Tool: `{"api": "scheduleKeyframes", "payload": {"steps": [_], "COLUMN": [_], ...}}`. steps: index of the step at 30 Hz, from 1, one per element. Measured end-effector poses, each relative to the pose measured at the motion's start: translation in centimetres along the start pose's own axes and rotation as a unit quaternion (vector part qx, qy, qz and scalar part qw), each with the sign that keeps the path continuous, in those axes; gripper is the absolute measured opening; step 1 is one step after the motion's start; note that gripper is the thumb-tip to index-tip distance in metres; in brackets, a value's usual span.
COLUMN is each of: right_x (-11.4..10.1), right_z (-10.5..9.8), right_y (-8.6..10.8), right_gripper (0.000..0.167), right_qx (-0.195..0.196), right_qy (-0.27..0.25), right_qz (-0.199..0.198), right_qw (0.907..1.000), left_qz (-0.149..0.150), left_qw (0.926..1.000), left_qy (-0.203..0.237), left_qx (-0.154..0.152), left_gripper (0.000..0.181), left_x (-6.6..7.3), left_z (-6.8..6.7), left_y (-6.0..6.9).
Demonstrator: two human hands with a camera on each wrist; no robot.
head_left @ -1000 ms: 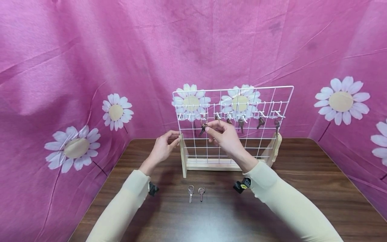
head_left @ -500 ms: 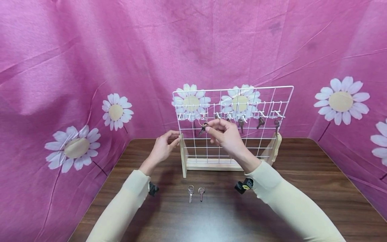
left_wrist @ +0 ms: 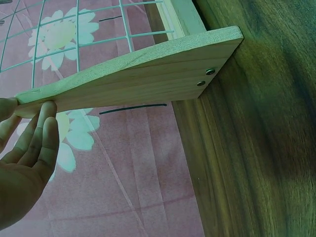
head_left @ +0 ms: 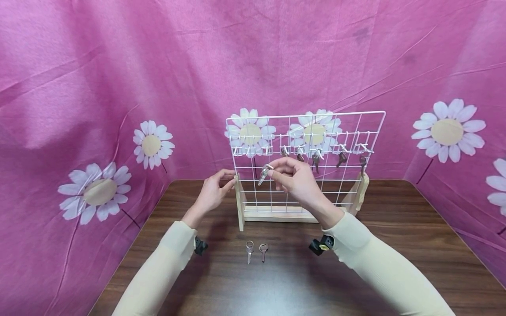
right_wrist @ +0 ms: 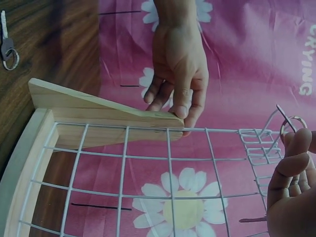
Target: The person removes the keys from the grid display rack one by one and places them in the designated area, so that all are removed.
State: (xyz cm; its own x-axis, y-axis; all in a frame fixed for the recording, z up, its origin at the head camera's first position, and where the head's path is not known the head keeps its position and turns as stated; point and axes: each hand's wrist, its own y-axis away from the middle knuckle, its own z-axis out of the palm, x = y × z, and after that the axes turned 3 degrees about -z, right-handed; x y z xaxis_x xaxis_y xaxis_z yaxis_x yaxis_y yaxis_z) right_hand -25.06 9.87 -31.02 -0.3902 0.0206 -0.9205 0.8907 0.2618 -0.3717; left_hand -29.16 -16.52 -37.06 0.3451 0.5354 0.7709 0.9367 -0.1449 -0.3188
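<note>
My right hand (head_left: 294,177) pinches a key (head_left: 264,174) by its ring end, in front of the white wire grid (head_left: 290,193) and just below its left hooks. The right wrist view shows its ring (right_wrist: 295,124) close to a white hook (right_wrist: 269,118); whether they touch I cannot tell. My left hand (head_left: 213,191) grips the top of the rack's left wooden side (left_wrist: 128,76) between thumb and fingers. On the table in front of the rack lie two keys, a silver key (head_left: 249,252) and a darker key (head_left: 263,253), each on a ring.
Several keys hang from hooks on the grid's middle and right, such as a dark key (head_left: 341,159). A wooden bar (head_left: 280,215) joins the rack's feet on the brown table (head_left: 284,281). Pink cloth (head_left: 197,87) with daisies stands behind and at both sides.
The key in my right hand has come down a little from the hook row and turned, now glinting silver instead of dark. My left hand stays on the rack's side.
</note>
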Motion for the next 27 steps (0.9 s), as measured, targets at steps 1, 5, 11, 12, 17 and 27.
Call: {"api": "scheduleKeyframes", "payload": {"steps": [1,5,11,12,17,27], "right_x": [0.1,0.4,1.1,1.3,2.1,3.4], "right_z": [0.0,0.0,-0.1,-0.2,-0.3,-0.7], "right_y": [0.1,0.5,0.9,1.0,1.2,1.9], "right_gripper": [0.026,0.026,0.025,0.025,0.025,0.025], "right_qx": [-0.004,-0.025,-0.040,-0.042,-0.053,-0.088], "right_qy": [0.003,0.007,0.025,0.027,0.032,0.034], "right_qz": [0.001,0.013,0.050,0.055,0.081,0.093], "right_qw": [1.0000,0.9996,0.9976,0.9973,0.9948,0.9912], "left_qz": [0.000,0.003,0.003,0.002,-0.001,0.004], "left_qw": [1.0000,1.0000,1.0000,1.0000,1.0000,0.9999], "left_qy": [-0.001,0.000,0.003,0.004,0.007,0.015], "left_qx": [0.000,0.000,-0.001,-0.001,-0.004,-0.006], "left_gripper": [0.026,0.026,0.025,0.025,0.025,0.026], "left_x": [0.0,0.0,0.0,0.0,-0.1,-0.2], "left_z": [0.0,0.0,-0.1,-0.1,-0.1,-0.1], "left_y": [0.0,0.1,0.0,0.0,0.0,-0.1]}}
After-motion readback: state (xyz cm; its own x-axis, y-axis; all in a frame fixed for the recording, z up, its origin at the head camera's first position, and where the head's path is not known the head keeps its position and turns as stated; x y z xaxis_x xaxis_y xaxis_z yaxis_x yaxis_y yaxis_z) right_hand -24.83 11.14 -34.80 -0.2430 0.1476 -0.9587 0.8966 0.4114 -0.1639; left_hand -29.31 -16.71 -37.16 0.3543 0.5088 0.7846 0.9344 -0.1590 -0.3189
